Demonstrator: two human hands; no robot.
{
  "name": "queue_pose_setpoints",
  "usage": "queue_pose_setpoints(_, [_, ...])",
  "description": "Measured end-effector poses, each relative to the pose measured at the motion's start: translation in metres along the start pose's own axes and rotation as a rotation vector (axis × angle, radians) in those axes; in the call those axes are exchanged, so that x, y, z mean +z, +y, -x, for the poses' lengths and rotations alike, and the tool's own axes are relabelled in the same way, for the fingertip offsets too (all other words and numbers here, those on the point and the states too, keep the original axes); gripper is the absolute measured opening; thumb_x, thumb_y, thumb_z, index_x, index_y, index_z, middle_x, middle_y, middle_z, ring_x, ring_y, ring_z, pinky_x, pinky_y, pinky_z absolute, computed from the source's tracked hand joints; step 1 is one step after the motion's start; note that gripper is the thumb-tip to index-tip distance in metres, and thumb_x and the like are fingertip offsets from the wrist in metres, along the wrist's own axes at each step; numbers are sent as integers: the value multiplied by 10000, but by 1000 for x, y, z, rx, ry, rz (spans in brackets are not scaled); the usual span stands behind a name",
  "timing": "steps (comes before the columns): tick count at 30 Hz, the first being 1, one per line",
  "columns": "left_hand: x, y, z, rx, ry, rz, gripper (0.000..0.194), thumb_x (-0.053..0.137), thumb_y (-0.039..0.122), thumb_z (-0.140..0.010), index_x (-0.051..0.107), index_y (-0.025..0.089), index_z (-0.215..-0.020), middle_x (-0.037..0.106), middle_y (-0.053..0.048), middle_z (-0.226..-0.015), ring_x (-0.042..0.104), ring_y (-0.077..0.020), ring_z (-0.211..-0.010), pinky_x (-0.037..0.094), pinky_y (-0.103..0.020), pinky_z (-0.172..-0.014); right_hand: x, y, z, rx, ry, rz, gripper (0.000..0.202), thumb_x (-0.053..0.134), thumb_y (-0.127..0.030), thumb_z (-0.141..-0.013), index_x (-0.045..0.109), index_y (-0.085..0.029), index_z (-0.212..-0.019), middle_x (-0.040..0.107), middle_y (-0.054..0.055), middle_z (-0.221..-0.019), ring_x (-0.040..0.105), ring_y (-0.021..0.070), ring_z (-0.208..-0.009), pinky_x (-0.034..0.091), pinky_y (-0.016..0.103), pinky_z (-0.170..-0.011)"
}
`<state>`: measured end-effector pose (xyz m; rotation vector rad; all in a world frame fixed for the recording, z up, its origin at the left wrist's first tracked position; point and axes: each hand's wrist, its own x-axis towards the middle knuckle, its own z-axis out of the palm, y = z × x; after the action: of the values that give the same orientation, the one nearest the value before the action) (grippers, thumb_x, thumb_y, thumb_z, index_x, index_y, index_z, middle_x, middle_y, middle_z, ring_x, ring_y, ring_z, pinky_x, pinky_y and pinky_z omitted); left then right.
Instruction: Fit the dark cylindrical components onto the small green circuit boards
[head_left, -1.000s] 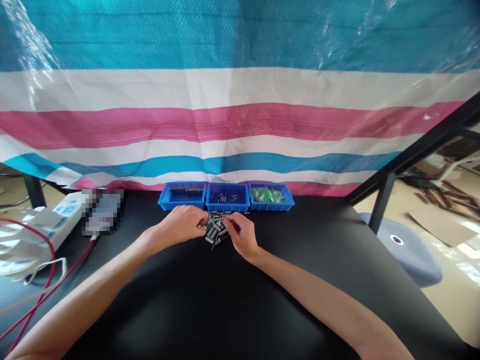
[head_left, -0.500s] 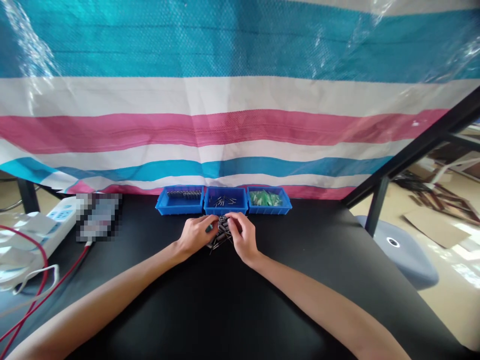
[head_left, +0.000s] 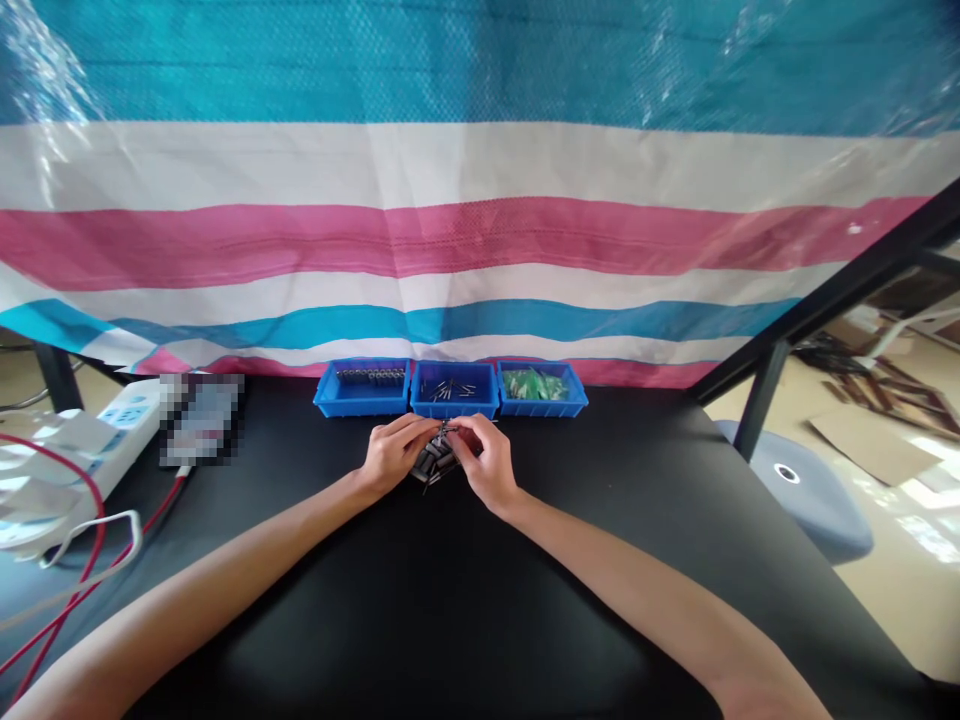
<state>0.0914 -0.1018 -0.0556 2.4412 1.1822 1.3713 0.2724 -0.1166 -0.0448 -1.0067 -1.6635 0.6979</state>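
My left hand [head_left: 396, 452] and my right hand [head_left: 486, 458] come together over a pile of small metal pieces [head_left: 435, 462] on the black table. Thin rods and thicker dark cylinders are mixed in this pile. The fingertips of both hands are pinched close together above it, around a small metal piece [head_left: 445, 428] whose kind is too small to make out. Just behind the hands stand three blue bins. In the left bin [head_left: 361, 408] lies a row of metal cylinders; the middle bin [head_left: 454, 410] has loose thin pins; the right bin [head_left: 541, 408] contains green-and-clear small bags.
A white power strip [head_left: 124, 440] with plugs, red and white cables and a blurred-out device [head_left: 201, 420] occupy the left of the black table [head_left: 450, 620]. Striped plastic sheeting [head_left: 465, 240] hangs behind the bins. A grey stool [head_left: 814, 500] stands beyond the right edge.
The fingertips have drawn closer together around a small piece, lifted slightly at the pile's far side. The dark bluish item by my left fingers no longer shows. The view has tilted slightly.
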Motion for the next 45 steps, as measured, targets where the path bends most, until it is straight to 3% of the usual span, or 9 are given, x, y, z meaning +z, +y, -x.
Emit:
queue_pose_setpoints(12, [-4,6,-3,-82,79,9,140,604,298,-888,677,179,-876,693,-35,-809,631,-111,-697,495,-204,-639,2,2,1,59,-2,-26,183,542,-334,-921,635,-186,-868,646,35,-794,598,147,-663,487,260,-625])
queue_pose_setpoints(17, [-3,3,-2,-68,98,54,107,629,265,-872,682,172,-869,685,-33,-806,612,-96,-671,485,-193,-615,3,5,3,107,-36,-64,175,570,-342,-906,650,-189,-934,683,40,-842,603,132,-592,507,258,-583])
queue_pose_setpoints(22, [-5,4,-3,-61,74,49,161,605,309,-885,686,174,-847,697,-39,-787,637,-117,-695,506,-215,-648,4,6,2,97,-48,-69,187,589,-348,-895,680,-202,-968,705,55,-903,646,153,-645,532,264,-594])
queue_pose_setpoints(32, [-2,2,2,-99,111,18,158,545,292,-914,632,174,-972,681,-33,-855,502,-56,-521,461,-187,-570,4,5,3,94,-21,-76,177,533,-320,-913,651,-196,-961,681,43,-795,638,161,-650,506,253,-567])
queue_pose_setpoints(45, [-1,4,2,-78,88,34,131,516,250,-910,613,175,-959,686,-39,-861,517,-55,-525,463,-182,-567,2,4,4,95,-61,-155,182,479,-319,-941,615,-204,-975,620,8,-724,572,119,-538,480,236,-532])
